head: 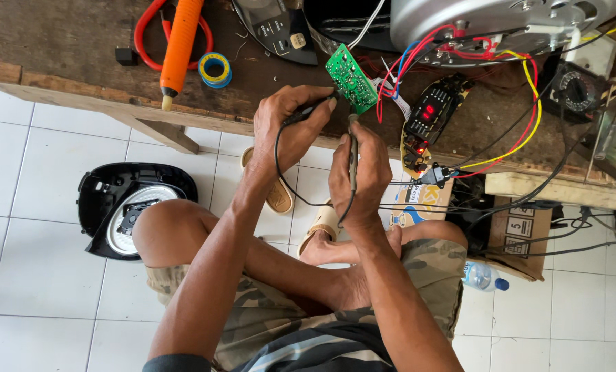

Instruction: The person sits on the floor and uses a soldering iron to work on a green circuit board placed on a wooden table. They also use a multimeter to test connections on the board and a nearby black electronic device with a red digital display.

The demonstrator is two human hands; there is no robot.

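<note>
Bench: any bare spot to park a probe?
Bare wood between the solder roll and the green circuit board, also the bench's far-left corner. Right of the board is crowded: wires, display board, multimeter.

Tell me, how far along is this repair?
Done: the appliance is opened, its lid lying on the floor. In hand: left hand and right hand each press a probe to the green circuit board. Left: loose wires remain unassembled.

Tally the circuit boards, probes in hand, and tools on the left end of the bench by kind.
Green circuit board: 1
Black display board with red lights: 1
Black test probes, one in the left hand, one in the right hand: 2
Orange tool: 1
Solder spool: 1
Total: 6
</note>
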